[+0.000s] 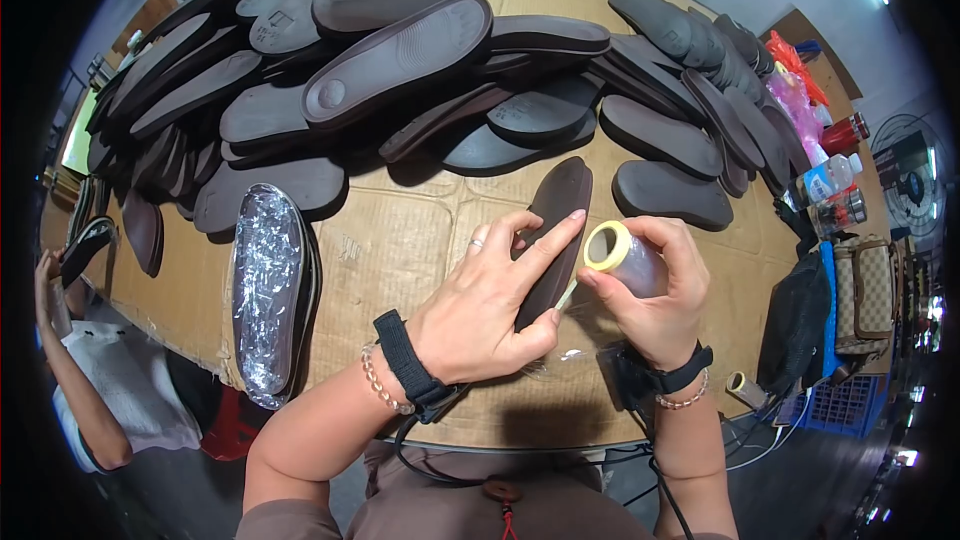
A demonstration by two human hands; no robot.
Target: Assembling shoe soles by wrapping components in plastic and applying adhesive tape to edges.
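My left hand (pixel 490 285) grips a dark brown shoe sole (pixel 556 205) that stands tilted over the table, its index finger lying along the sole and the thumb near its lower end. In my right hand (pixel 665 285) is a roll of clear plastic film (pixel 638 268) with a yellow-rimmed core, held close beside the sole. A narrow twisted strip of film (pixel 567 292) runs from the roll toward my left thumb. To the left lies a sole with a crinkled clear film covering (pixel 268 290), on top of another dark sole.
A large heap of dark soles (pixel 400 65) spreads across the far side of the cardboard-covered table (pixel 400 230). On the right are a bottle (pixel 828 178), a red can (pixel 845 133), a checked bag (pixel 864 290) and a small roll (pixel 745 388). Cables hang near my right wrist. Other people work at the left and far side.
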